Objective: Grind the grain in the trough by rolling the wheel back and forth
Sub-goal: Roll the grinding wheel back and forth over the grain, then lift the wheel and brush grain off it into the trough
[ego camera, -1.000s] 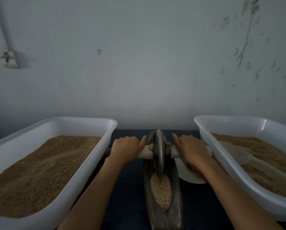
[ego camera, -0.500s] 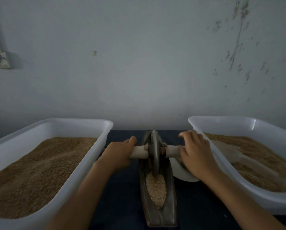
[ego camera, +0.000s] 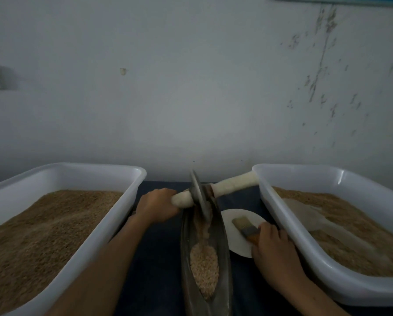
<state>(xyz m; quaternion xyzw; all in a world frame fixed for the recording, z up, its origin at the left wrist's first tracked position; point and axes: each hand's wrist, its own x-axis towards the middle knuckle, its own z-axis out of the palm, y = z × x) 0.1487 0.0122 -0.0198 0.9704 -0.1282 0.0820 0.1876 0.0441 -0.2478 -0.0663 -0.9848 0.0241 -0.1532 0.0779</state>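
A narrow dark metal trough [ego camera: 224,252] runs toward me on the table, with pale grain [ego camera: 204,267] heaped in its near half. The metal wheel [ego camera: 199,196] stands tilted at the trough's far end on a pale wooden axle handle [ego camera: 234,184]. My left hand [ego camera: 155,207] grips the left end of that handle. The handle's right end is free and leans against the right tub. My right hand [ego camera: 274,252] holds the wooden handle of a small brush [ego camera: 244,226] over a white plate [ego camera: 237,238].
A large white tub [ego camera: 81,252] full of brown grain stands at the left. A second white tub [ego camera: 309,254] with grain and a pale scoop [ego camera: 305,209] stands at the right. A grey wall rises just behind the dark table [ego camera: 154,274].
My right hand left the axle handle and came down to the brush on the plate. The wheel now tilts, its right handle end raised against the right tub.
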